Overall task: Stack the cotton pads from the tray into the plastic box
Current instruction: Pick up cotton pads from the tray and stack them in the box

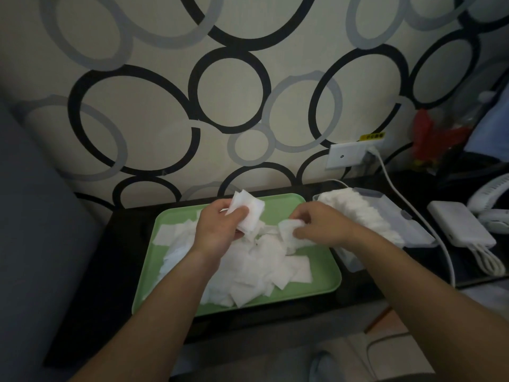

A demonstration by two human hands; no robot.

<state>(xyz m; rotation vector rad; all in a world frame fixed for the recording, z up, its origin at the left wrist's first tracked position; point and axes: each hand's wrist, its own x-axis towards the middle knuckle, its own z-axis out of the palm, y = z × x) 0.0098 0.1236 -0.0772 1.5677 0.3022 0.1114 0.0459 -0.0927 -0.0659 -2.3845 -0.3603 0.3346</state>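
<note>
Pads (pixel 261 260) soft, floppy: your left fingers (pixel 234 215) clasp a sheaf (pixel 249 212), right fingers (pixel 300 232) pinch a single pad (pixel 287 230); hold edges lightly.

Two bare forearms, uncovered along their whole visible length, one running in from 7 o'clock, the other from 5 o'clock. Bare too the left hand (pixel 217 230) and the right hand (pixel 321 230), with nothing worn at either wrist. Near 6 o'clock a pale rounded shape (pixel 321 363), possibly footwear, too blurred to tell.
</note>
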